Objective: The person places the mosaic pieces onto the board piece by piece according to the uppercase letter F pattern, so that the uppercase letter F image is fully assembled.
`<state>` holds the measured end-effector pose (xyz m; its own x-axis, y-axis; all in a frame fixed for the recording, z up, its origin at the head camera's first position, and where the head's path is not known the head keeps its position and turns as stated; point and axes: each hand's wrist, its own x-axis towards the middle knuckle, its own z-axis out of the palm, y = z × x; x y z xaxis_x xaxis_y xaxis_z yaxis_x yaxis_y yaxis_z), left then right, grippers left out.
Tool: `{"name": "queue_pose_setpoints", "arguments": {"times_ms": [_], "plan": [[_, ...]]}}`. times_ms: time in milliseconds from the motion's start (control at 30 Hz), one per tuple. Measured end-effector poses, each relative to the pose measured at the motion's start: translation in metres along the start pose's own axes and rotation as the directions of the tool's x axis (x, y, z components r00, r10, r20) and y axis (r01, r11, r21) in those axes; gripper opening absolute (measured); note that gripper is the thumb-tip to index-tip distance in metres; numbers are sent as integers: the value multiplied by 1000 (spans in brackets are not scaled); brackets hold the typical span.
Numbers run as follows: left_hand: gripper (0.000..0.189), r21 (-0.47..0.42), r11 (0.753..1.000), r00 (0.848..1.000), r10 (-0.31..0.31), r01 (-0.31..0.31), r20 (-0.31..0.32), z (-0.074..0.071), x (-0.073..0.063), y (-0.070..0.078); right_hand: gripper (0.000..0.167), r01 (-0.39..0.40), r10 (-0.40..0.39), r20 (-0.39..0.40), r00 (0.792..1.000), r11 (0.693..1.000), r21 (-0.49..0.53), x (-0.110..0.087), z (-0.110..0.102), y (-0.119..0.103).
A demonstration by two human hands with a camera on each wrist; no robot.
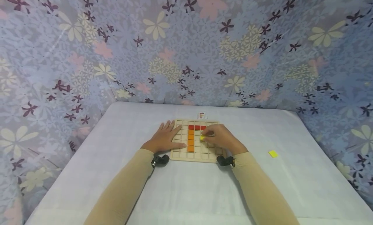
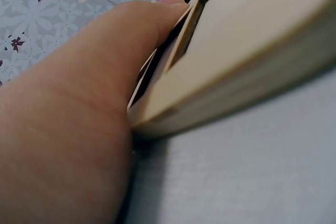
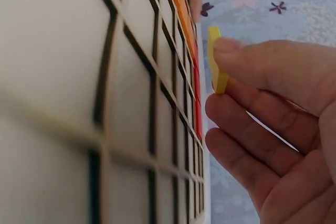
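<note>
A wooden grid board lies on the table, with a column of orange square tiles and a row of red tiles set in its cells. My right hand pinches a yellow square tile between thumb and fingers, just above the board right of the orange column. In the right wrist view the tile stands clear of the grid surface. My left hand rests on the board's left side with fingers spread and straight. Its thumb lies over the board's edge in the left wrist view.
Another yellow tile lies on the white tablecloth to the right of the board. Behind the board is a small printed pattern card. A flowered cloth hangs around the table's back and sides.
</note>
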<state>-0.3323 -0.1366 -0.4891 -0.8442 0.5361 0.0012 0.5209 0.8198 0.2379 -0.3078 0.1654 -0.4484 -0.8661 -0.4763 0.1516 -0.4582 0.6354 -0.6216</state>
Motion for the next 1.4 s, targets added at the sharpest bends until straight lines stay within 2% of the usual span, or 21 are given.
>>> {"name": "queue_pose_setpoints", "arguments": {"times_ms": [100, 333, 533, 700, 800, 933, 1067, 1200, 1267, 1400], "plan": [[110, -5, 1000, 1000, 2, -2, -2, 0, 0, 1, 24, 19, -19, -3, 1000, 1000, 2, 6, 7, -2], [112, -18, 1000, 1000, 1, 0, 14, -1, 0, -1, 24, -38, 38, -24, 999, 999, -14, 16, 18, -8], [114, -14, 1000, 1000, -8, 8, 27, 0, 1, -3, 24, -54, 53, -31, 998, 998, -29, 20, 26, -9], [114, 9, 1000, 999, -27, 26, 37, 1, 1, -3, 28, -66, 66, -16, 998, 998, -9, 20, 26, -8], [113, 8, 1000, 999, -28, 28, 39, 0, 0, -2, 31, -82, 82, -19, 996, 996, 20, 14, 19, -3], [111, -3, 1000, 999, -18, 18, 28, -2, 1, 0, 30, -136, 139, -69, 988, 989, 51, -3, -2, 9], [111, -12, 1000, 1000, -14, 15, 22, -3, 1, 2, 29, -198, 198, -151, 969, 980, 17, -31, -30, 33], [112, -26, 999, 1000, -17, 18, 24, -3, -1, 1, 27, -257, 238, -221, 946, 965, -60, -70, -54, 69], [112, -27, 1000, 1000, -12, 12, 25, -3, -1, 3, 28, -298, 269, -251, 930, 951, -84, -95, -68, 84], [112, -25, 1000, 1000, -15, 15, 21, -3, -1, 5, 32, -368, 324, -305, 896, 924, -99, -139, -94, 102]]}}
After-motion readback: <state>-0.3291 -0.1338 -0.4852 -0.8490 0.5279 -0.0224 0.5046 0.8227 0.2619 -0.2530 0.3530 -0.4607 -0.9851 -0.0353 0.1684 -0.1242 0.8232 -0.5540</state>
